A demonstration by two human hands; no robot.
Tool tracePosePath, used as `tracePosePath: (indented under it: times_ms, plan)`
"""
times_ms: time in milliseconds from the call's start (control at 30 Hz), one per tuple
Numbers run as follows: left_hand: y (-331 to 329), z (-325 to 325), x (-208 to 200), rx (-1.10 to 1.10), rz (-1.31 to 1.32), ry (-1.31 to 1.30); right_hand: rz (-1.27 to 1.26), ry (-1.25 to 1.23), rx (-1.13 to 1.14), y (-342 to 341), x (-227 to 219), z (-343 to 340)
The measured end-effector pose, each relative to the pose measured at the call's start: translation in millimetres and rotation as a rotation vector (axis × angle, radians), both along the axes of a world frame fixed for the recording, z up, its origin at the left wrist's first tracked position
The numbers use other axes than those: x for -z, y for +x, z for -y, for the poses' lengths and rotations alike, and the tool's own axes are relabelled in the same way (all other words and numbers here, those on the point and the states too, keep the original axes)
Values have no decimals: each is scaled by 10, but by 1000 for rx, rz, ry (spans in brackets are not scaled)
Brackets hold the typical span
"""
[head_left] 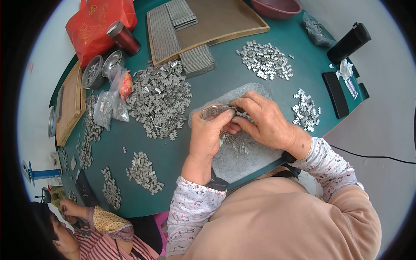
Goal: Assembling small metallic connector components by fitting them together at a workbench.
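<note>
A curved strip of linked metal pieces (213, 111) is held between my two hands above a grey felt mat (251, 164). My left hand (207, 136) is closed around the strip, thumb pressed along its near side. My right hand (266, 119) pinches at the strip's right end with thumb and forefinger; whether a small part sits in that pinch is hidden by the fingers. Just below the hands, a loose heap of thin metal pins (237, 144) lies on the mat.
Heaps of toothed metal links (159, 99) lie left, with smaller piles (265, 60) right. A wooden tray (225, 26) with metal strips, a strip stack (198, 61), red tumbler (125, 39), black bottle (350, 43) and phone (336, 95) stand around. A co-worker (104, 234) sits lower left.
</note>
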State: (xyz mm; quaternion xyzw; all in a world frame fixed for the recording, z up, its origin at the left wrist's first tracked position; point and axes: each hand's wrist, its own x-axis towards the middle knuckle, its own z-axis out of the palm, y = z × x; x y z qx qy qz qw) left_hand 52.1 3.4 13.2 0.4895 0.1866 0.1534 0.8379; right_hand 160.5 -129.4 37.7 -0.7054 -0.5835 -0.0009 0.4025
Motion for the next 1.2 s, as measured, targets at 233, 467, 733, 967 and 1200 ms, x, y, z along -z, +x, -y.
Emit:
tracePosePath:
  times_ms: [233,467,733,967,1200]
  plan:
    - [-1,-9,-9,38,-7,31,-201,-8,28,73,-15,-31]
    - [2,-3,-3,50,-15,43,-242,-48,59,138,-68,-71]
    - [11,23,-57,53,-42,81,-353,-86,53,182,-119,-76]
    - [-1,65,-28,47,-112,345,-256,-245,-59,290,-175,-44]
    - [-9,33,-49,101,-85,398,-234,-201,-83,280,-132,-20]
